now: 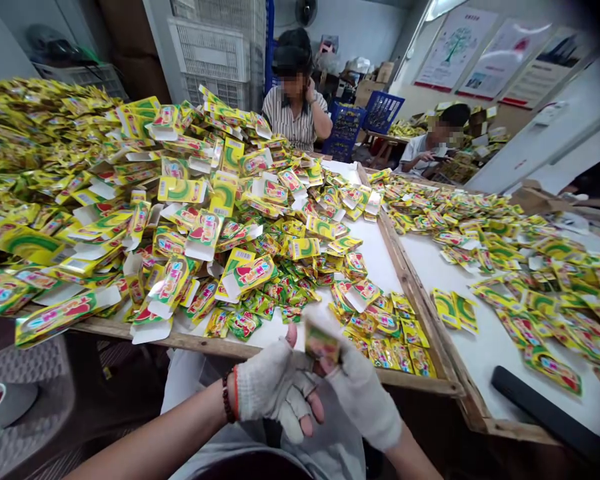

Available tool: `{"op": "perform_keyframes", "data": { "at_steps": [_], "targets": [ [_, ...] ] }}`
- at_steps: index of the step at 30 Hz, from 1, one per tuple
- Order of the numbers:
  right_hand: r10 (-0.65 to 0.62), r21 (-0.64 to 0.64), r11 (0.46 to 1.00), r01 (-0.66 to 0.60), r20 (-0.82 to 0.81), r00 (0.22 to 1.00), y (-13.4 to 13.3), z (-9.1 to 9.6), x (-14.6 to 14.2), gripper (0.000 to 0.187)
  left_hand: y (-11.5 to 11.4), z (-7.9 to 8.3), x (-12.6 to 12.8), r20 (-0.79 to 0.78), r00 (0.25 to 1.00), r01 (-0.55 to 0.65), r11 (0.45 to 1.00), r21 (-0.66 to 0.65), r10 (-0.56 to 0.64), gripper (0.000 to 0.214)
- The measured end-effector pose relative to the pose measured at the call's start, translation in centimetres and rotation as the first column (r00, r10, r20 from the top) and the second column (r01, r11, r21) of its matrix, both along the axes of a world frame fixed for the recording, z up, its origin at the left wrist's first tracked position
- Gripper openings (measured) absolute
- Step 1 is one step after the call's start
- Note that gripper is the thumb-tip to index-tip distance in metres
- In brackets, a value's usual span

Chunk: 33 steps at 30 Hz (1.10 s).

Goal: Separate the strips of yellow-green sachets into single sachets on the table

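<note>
My right hand [365, 393], in a white fingerless glove, grips a small carton [321, 343] in front of my lap. The carton is smeared by motion, and a pale flap seems to stand up at its top. Close beside it, my left hand [275, 387] is gloved the same way, its thumb up and its fingers apart, with nothing seen in it. Just beyond my hands, small shiny sachets [243, 325] lie loose on the white tabletop [275, 337]. Printed yellow-green cartons [250, 277], many with flaps open, are heaped over them.
A wooden strip [410, 280] divides the table. More cartons [550, 367] and a black elongated object [540, 407] lie on its right. At left, a cup [7, 403] stands on a grey woven-pattern seat [50, 373]. Two people sit across, near blue crates [345, 130].
</note>
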State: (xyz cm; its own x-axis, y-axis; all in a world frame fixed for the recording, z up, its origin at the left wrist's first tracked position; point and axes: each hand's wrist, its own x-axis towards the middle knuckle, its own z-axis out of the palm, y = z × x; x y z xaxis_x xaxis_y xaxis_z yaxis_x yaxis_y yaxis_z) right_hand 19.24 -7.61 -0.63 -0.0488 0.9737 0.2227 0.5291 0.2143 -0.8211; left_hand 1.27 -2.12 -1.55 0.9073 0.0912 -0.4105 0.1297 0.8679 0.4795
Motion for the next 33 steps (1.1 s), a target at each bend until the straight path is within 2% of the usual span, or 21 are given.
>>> {"op": "perform_keyframes", "data": {
  "at_steps": [1, 2, 3, 4, 5, 6, 7, 8, 9, 10, 12, 13, 15, 16, 18, 20, 21, 24, 26, 28, 33],
  "targets": [
    [-0.103, -0.094, 0.991, 0.091, -0.126, 0.987, 0.1, 0.5, 1.3, 0.027, 0.0, 0.3, 0.3, -0.085, 0.996, -0.027, 0.988, 0.154, 0.04, 0.084],
    [-0.203, -0.149, 0.974, 0.168, -0.257, 0.945, 0.2, 1.1, 2.9, 0.026, 0.3, 0.6, 0.5, -0.157, 0.979, -0.063, 0.929, 0.364, 0.128, 0.077],
    [-0.286, -0.167, 0.957, 0.238, -0.39, 0.875, 0.3, 1.8, 4.8, 0.026, 0.7, 0.9, 0.7, -0.192, 0.947, -0.094, 0.795, 0.599, 0.256, 0.066],
    [-0.352, -0.137, 0.933, 0.334, -0.548, 0.759, 0.4, 2.4, 6.8, 0.03, 1.5, 1.2, 0.9, -0.174, 0.906, -0.092, 0.581, 0.808, 0.385, 0.052],
    [-0.364, -0.107, 0.908, 0.405, -0.68, 0.637, 0.5, 3.0, 8.9, 0.033, 2.4, 1.5, 1.2, -0.123, 0.867, -0.048, 0.325, 0.944, 0.484, 0.037],
    [-0.355, -0.067, 0.876, 0.478, -0.761, 0.543, 0.6, 3.4, 10.7, 0.036, 3.6, 1.6, 1.5, -0.076, 0.837, 0.036, 0.084, 0.996, 0.541, 0.026],
    [-0.351, -0.044, 0.841, 0.539, -0.804, 0.481, 0.7, 3.7, 12.2, 0.038, 4.8, 1.7, 1.8, -0.06, 0.818, 0.146, -0.104, 0.984, 0.573, 0.019],
    [-0.353, -0.039, 0.828, 0.559, -0.811, 0.466, 0.8, 3.7, 13.2, 0.038, 6.0, 1.7, 2.3, -0.084, 0.796, 0.269, -0.225, 0.936, 0.599, 0.017],
    [-0.374, -0.039, 0.83, 0.557, -0.78, 0.502, 0.9, 3.4, 13.7, 0.037, 7.1, 1.5, 2.8, -0.133, 0.764, 0.393, -0.292, 0.872, 0.631, 0.02],
    [-0.414, -0.048, 0.84, 0.541, -0.7, 0.582, 1.1, 2.9, 13.7, 0.037, 8.0, 1.3, 3.3, -0.189, 0.725, 0.5, -0.319, 0.805, 0.662, 0.025],
    [-0.496, -0.062, 0.856, 0.513, -0.374, 0.784, 1.7, 1.3, 12.4, 0.04, 9.1, 0.7, 4.1, -0.266, 0.653, 0.633, -0.317, 0.707, 0.709, 0.032],
    [-0.518, -0.049, 0.854, 0.517, -0.15, 0.842, 2.1, 0.4, 11.6, 0.038, 9.3, 0.4, 4.3, -0.279, 0.637, 0.654, -0.312, 0.689, 0.718, 0.034],
    [-0.522, 0.011, 0.845, 0.534, 0.229, 0.821, 2.8, -1.3, 9.9, 0.033, 9.3, 0.1, 4.0, -0.25, 0.651, 0.616, -0.307, 0.725, 0.716, 0.034],
    [-0.51, 0.032, 0.844, 0.535, 0.351, 0.785, 3.1, -1.9, 9.3, 0.03, 9.2, 0.1, 3.6, -0.217, 0.671, 0.564, -0.298, 0.77, 0.709, 0.031],
    [-0.495, 0.056, 0.842, 0.536, 0.475, 0.728, 3.3, -2.9, 8.8, 0.026, 8.8, 0.3, 2.3, -0.124, 0.713, 0.394, -0.247, 0.885, 0.691, 0.019],
    [-0.482, 0.079, 0.853, 0.516, 0.495, 0.722, 3.2, -3.3, 8.7, 0.019, 8.4, 0.7, 0.9, -0.021, 0.729, 0.162, -0.143, 0.976, 0.684, 0.015],
    [-0.482, 0.094, 0.86, 0.501, 0.471, 0.739, 3.1, -3.3, 8.7, 0.015, 8.1, 1.0, 0.3, 0.018, 0.724, 0.041, -0.069, 0.997, 0.689, 0.018],
    [-0.436, 0.046, 0.896, 0.442, 0.287, 0.853, 2.7, -2.3, 7.6, 0.017, 7.0, 1.4, -0.2, 0.033, 0.724, -0.267, 0.236, 0.935, 0.689, 0.029],
    [-0.369, -0.053, 0.923, 0.38, 0.149, 0.917, 2.7, -1.3, 5.8, 0.024, 6.2, 1.4, 0.2, 0.013, 0.755, -0.369, 0.408, 0.835, 0.656, 0.037],
    [-0.283, -0.135, 0.947, 0.29, 0.074, 0.956, 2.9, -0.3, 3.6, 0.026, 5.4, 1.2, 0.9, 0.002, 0.772, -0.4, 0.485, 0.778, 0.635, 0.035],
    [-0.191, -0.146, 0.966, 0.212, 0.143, 0.971, 4.2, 0.4, 0.1, 0.023, 4.0, 1.1, 1.0, -0.002, 0.805, -0.375, 0.511, 0.773, 0.594, 0.026]
  ]
}}
